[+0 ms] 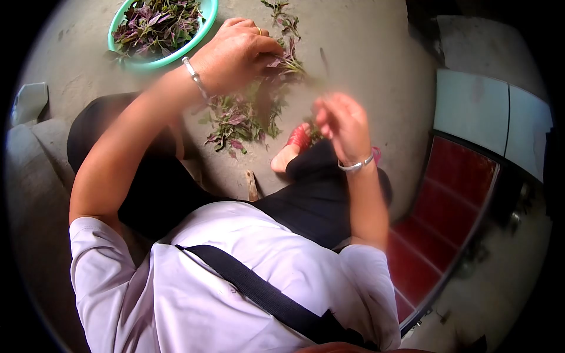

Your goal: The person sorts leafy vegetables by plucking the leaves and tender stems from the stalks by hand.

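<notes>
My left hand (240,54), with a ring and a silver bracelet, is closed around a small bunch of purple-green leafy stems (288,63). Its cut ends point right, toward my right hand (343,125). That hand is raised apart from the bunch, fingers curled and blurred by motion; whatever may be between them is too smeared to name. Below my left hand, a loose pile of the same leafy stems (241,120) lies on the floor. More of these leaves (156,26) fill a turquoise basin (212,16) at the upper left.
A few leafy sprigs (282,20) lie on the concrete floor (376,70) beyond my left hand. My foot in a red sandal (299,136) is beside the pile. A small wooden piece (252,185) lies between my legs. A red-panelled cabinet (453,188) with a pale top stands at right.
</notes>
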Motion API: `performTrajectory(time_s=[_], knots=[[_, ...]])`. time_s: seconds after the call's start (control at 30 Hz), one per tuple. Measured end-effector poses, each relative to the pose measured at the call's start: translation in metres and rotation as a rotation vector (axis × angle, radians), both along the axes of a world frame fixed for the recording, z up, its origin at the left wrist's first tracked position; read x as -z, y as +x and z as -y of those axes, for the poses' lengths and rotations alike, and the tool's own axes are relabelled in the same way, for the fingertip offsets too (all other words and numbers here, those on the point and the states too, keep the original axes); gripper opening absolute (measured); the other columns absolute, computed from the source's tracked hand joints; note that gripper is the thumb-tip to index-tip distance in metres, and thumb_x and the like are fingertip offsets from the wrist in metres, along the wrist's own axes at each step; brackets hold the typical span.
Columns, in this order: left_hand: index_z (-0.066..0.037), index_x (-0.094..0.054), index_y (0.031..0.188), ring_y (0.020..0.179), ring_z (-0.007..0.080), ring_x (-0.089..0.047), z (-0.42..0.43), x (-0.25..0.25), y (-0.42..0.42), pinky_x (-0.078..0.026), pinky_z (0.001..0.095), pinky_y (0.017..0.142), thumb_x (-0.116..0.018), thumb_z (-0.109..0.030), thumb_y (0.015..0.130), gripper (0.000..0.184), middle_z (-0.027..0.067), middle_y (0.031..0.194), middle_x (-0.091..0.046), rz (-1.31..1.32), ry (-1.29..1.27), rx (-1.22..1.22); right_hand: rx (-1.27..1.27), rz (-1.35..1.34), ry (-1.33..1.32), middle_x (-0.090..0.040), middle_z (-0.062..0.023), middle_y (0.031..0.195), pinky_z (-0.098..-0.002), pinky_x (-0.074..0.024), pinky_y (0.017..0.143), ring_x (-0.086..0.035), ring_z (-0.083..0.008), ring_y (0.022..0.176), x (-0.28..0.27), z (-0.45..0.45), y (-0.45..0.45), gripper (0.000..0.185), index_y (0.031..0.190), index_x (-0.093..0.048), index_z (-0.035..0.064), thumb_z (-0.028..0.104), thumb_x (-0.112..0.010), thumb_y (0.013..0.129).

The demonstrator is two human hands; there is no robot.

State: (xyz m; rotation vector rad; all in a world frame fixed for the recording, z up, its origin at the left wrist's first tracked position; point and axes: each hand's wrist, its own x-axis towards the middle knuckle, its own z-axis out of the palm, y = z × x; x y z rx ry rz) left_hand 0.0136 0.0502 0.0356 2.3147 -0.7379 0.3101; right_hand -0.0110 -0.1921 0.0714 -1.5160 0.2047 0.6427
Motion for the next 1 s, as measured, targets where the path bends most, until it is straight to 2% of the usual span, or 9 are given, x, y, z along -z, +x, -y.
performTrajectory(time_s=[0.33, 0.43, 0.53, 0.63, 0.73, 0.77, 0.87, 0.9, 1.0], knots=[[-0.005, -0.056, 0.101, 0.078, 0.023, -0.051, -0.003, -0.008, -0.001, -0.036, 0.0346, 0.08, -0.049, 0.002, 0.077, 0.026, 0.0071, 0.075, -0.054, -0.028, -0.045, 0.069, 0.015, -0.068, 0.092, -0.055, -0.0008, 0.061, -0.015, -0.0376, 0.043, -0.047, -0.0045, 0.046, -0.003, 0.002, 0.004, 0.016, 0.079, -0.058, 0.0036, 0.017, -0.052, 0.086], [-0.009, -0.057, 0.1, 0.078, 0.0235, -0.053, -0.011, -0.009, 0.003, -0.037, 0.0358, 0.08, -0.05, 0.0, 0.077, 0.026, 0.0065, 0.076, -0.056, -0.149, 0.166, -0.048, 0.013, -0.071, 0.094, -0.055, -0.0008, 0.061, -0.0148, -0.0372, 0.043, -0.047, -0.0043, 0.046, -0.002, 0.002, 0.004, 0.016, 0.079, -0.058, 0.0035, 0.016, -0.052, 0.086], [-0.015, -0.057, 0.105, 0.085, 0.0241, -0.054, -0.013, -0.015, 0.009, -0.038, 0.0381, 0.083, -0.053, -0.004, 0.076, 0.031, 0.007, 0.081, -0.059, -0.472, 0.21, -0.264, -0.059, -0.061, 0.041, -0.055, -0.0004, 0.06, -0.0145, -0.0358, 0.042, -0.047, -0.0039, 0.046, -0.003, 0.005, 0.004, 0.016, 0.079, -0.059, 0.0032, 0.016, -0.051, 0.086], [-0.016, -0.054, 0.111, 0.091, 0.0248, -0.053, -0.009, -0.004, -0.001, -0.037, 0.0388, 0.087, -0.053, -0.004, 0.075, 0.037, 0.0079, 0.086, -0.059, -0.47, 0.495, -0.22, -0.112, -0.052, -0.036, -0.055, 0.0003, 0.06, -0.0143, -0.0341, 0.041, -0.047, -0.0034, 0.045, -0.003, 0.003, 0.004, 0.017, 0.078, -0.059, 0.0033, 0.016, -0.051, 0.086], [-0.016, -0.051, 0.114, 0.096, 0.0252, -0.051, -0.006, 0.007, -0.01, -0.037, 0.0385, 0.089, -0.053, -0.004, 0.076, 0.04, 0.0077, 0.091, -0.059, -0.142, 0.416, -0.247, -0.137, -0.046, -0.118, -0.055, 0.001, 0.059, -0.0142, -0.033, 0.04, -0.046, -0.003, 0.045, -0.004, 0.002, 0.002, 0.017, 0.078, -0.059, 0.0038, 0.017, -0.052, 0.085], [-0.012, -0.054, 0.11, 0.094, 0.0241, -0.051, -0.006, 0.005, -0.005, -0.037, 0.038, 0.087, -0.053, -0.003, 0.076, 0.035, 0.0072, 0.097, -0.058, -0.052, 0.242, -0.211, -0.144, -0.042, -0.146, -0.055, 0.0012, 0.059, -0.0142, -0.0327, 0.04, -0.046, -0.0029, 0.045, -0.004, 0.002, 0.002, 0.017, 0.078, -0.059, 0.004, 0.017, -0.052, 0.085], [-0.009, -0.058, 0.103, 0.09, 0.0233, -0.051, 0.002, -0.012, -0.005, -0.037, 0.038, 0.085, -0.055, -0.004, 0.076, 0.028, 0.0071, 0.094, -0.059, -0.236, -0.046, -0.043, -0.161, -0.032, -0.191, -0.055, 0.0012, 0.059, -0.0141, -0.0332, 0.04, -0.046, -0.0025, 0.045, -0.003, -0.001, 0.002, 0.018, 0.077, -0.06, 0.0043, 0.018, -0.053, 0.085], [-0.008, -0.061, 0.096, 0.086, 0.0215, -0.051, 0.01, -0.006, -0.007, -0.036, 0.0389, 0.083, -0.058, -0.006, 0.075, 0.021, 0.0066, 0.088, -0.06, -0.243, -0.152, 0.02, -0.176, -0.028, -0.188, -0.055, 0.0012, 0.059, -0.0141, -0.0335, 0.04, -0.046, -0.0024, 0.045, -0.003, -0.002, 0.002, 0.018, 0.077, -0.06, 0.0042, 0.019, -0.053, 0.085], [-0.008, -0.063, 0.09, 0.083, 0.0216, -0.051, 0.021, -0.002, -0.017, -0.031, 0.0382, 0.094, -0.06, -0.007, 0.072, 0.018, 0.0051, 0.08, -0.06, -0.139, 0.093, 0.127, -0.216, -0.026, -0.174, -0.055, 0.0013, 0.059, -0.0139, -0.0344, 0.04, -0.046, -0.0022, 0.045, -0.002, -0.006, 0.003, 0.018, 0.077, -0.06, 0.0041, 0.019, -0.053, 0.085]])
